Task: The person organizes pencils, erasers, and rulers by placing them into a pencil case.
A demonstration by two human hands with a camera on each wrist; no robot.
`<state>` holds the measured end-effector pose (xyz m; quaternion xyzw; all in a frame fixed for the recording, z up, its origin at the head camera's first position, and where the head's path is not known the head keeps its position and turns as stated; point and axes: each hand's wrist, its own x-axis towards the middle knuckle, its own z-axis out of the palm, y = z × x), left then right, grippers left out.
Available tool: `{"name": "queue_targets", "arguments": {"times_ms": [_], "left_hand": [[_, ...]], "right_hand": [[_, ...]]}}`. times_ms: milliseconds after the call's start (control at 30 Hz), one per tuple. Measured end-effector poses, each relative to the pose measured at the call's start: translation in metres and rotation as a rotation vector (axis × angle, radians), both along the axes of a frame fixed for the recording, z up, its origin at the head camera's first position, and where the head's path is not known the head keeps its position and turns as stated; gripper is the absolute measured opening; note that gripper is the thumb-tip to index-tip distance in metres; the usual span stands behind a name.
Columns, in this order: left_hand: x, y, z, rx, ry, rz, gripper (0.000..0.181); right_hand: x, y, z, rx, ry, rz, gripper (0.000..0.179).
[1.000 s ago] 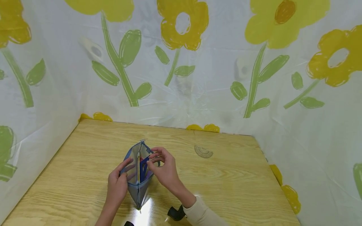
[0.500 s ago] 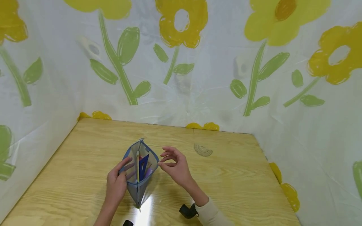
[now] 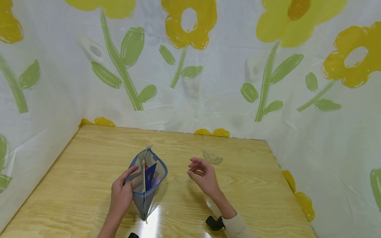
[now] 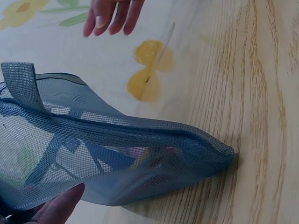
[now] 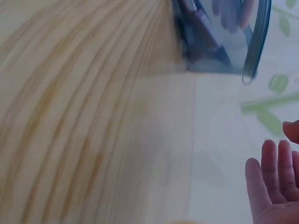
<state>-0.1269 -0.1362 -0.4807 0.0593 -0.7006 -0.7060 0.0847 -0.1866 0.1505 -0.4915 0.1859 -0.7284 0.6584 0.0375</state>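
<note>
A blue mesh zip pouch [image 3: 144, 205] stands upright on the table with its mouth spread wide. My left hand [image 3: 121, 191] holds its left side; in the left wrist view part of that hand [image 4: 60, 205] lies against the mesh. Inside the pouch show a blue set square [image 3: 150, 173], a slim yellow pencil-like stick [image 3: 144, 175] and a purple item [image 3: 155, 181]. To the right of the pouch, my right hand [image 3: 205, 177] hovers with nothing in it, fingers loosely bent. It is nearest to a clear protractor [image 3: 212, 157] lying flat on the wood.
The wooden table [image 3: 253, 185] is bounded at the back and sides by a white cloth [image 3: 220, 109] printed with yellow flowers. A black wrist mount [image 3: 215, 223] sits at the right sleeve [image 3: 236, 226]. Light glares off the table near the front.
My right hand has left the pouch's right rim, which it was pulling outward, and moved right toward the protractor. My left hand stays on the pouch.
</note>
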Motion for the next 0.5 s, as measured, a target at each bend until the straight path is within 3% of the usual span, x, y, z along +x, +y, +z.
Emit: {"name": "queue_targets", "arguments": {"times_ms": [500], "left_hand": [[0.0, -0.001, -0.001, -0.002, -0.024, 0.002, 0.057]], "right_hand": [[-0.008, 0.047, -0.008, 0.144, -0.034, -0.098, 0.038]]}}
